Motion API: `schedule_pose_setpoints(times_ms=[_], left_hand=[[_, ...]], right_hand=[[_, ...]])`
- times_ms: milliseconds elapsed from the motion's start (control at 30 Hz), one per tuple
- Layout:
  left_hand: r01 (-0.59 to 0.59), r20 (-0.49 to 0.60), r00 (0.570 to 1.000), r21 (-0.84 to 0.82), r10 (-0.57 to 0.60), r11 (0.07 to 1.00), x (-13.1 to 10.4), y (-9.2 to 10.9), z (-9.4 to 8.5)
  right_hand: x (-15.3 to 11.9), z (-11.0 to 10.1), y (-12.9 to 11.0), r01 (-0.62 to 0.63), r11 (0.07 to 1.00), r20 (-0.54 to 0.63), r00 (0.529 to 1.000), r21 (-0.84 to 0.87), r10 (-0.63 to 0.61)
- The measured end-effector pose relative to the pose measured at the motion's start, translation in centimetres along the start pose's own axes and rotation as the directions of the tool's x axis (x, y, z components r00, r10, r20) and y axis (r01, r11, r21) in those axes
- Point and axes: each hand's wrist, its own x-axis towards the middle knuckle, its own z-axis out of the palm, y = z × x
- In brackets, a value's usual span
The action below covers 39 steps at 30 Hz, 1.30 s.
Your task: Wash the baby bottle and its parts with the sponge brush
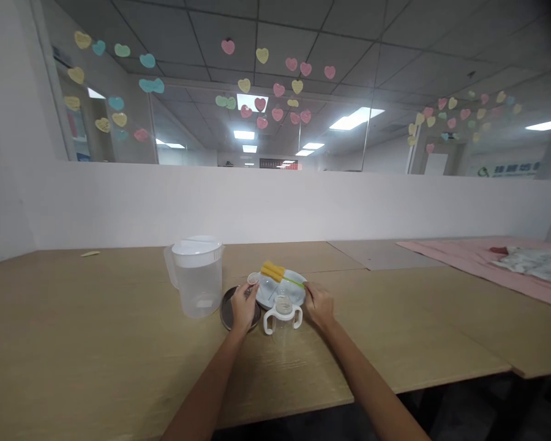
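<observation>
My right hand (320, 304) grips the green handle of a sponge brush (273, 271), whose yellow head points left over a pale plate (298, 300). My left hand (243, 306) pinches a small round whitish ring-like piece (253, 278) by its edge, close to the yellow sponge. Between my wrists a clear baby bottle (283, 306) with white side handles stands upright on the table, its top uncovered. Some clear parts lie on the plate, too small to name. Under my left hand is a dark round tray (228, 310), partly hidden.
A translucent lidded pitcher (199, 282) stands to the left on the wooden table (119, 343). A pink cloth (477, 263) with a patterned fabric (535, 263) on it covers the far right. Behind the table runs a white wall (275, 205) below glass with heart-shaped notes.
</observation>
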Motion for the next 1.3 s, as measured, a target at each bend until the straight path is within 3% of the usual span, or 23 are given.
schedule_pose_setpoints(times_ms=[300, 467, 567, 733, 833, 1067, 1300], left_hand=[[0.087, -0.057, 0.993, -0.178, -0.099, 0.980, 0.5, -0.6, -0.4], [0.069, -0.087, 0.992, -0.264, -0.095, 0.962, 0.7, -0.5, 0.2], [0.081, -0.129, 0.985, -0.243, -0.115, 0.967, 1.0, -0.4, -0.1], [0.101, -0.160, 0.981, -0.036, -0.106, 0.994, 1.6, -0.2, -1.6], [0.101, -0.109, 0.991, 0.174, -0.083, 0.980, 1.6, -0.3, -2.3], [0.094, 0.075, 0.983, 0.584, -0.169, 0.806, 1.3, -0.7, -2.3], [0.024, 0.174, 0.956, 0.758, -0.237, 0.652, 1.3, -0.9, -2.2]], right_hand=[[-0.1, 0.1, 0.3, 0.191, 0.981, 0.076, 0.979, -0.036, -0.188], [-0.4, -0.3, 0.7, 0.200, 0.979, 0.086, 0.977, -0.038, -0.196], [-0.3, -0.5, 0.8, 0.146, 0.988, 0.029, 0.989, -0.054, -0.145], [0.0, -0.4, 0.6, 0.012, 0.996, -0.055, 0.998, -0.085, -0.017], [0.2, -0.3, 0.5, -0.029, 0.995, -0.058, 0.998, -0.094, 0.024], [0.4, -0.6, 0.4, -0.146, 0.984, -0.066, 0.988, -0.106, 0.140], [0.8, -1.2, 0.4, -0.295, 0.949, -0.094, 0.954, -0.116, 0.285]])
